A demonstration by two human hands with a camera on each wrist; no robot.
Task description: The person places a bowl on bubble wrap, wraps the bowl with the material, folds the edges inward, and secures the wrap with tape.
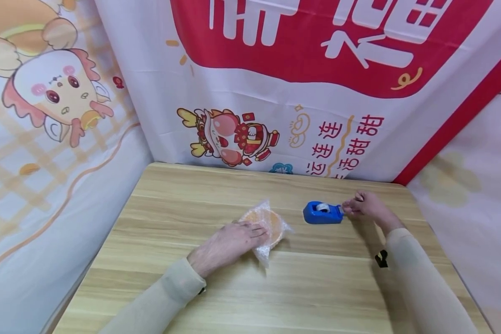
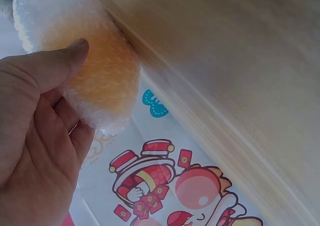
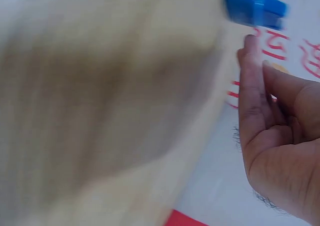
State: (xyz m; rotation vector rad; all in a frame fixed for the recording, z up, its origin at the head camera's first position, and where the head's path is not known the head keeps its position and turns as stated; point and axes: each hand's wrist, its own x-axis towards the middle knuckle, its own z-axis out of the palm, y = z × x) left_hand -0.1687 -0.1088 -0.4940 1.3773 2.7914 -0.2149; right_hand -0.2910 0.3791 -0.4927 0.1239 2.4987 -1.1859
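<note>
My left hand holds a round orange object wrapped in clear bubble wrap on the table. In the left wrist view the thumb lies across the top of the wrap, with the other fingers curled beneath. To the right, a blue tape dispenser stands with a small roll of tape in it. My right hand is at its cutter end, fingertips right by it. In the right wrist view the thumb is close alongside the extended fingers; I cannot tell whether they pinch tape.
The wood-grain table ends at a printed cloth behind, with more cloth at both sides. A small black-and-yellow item is on the table beside the right sleeve.
</note>
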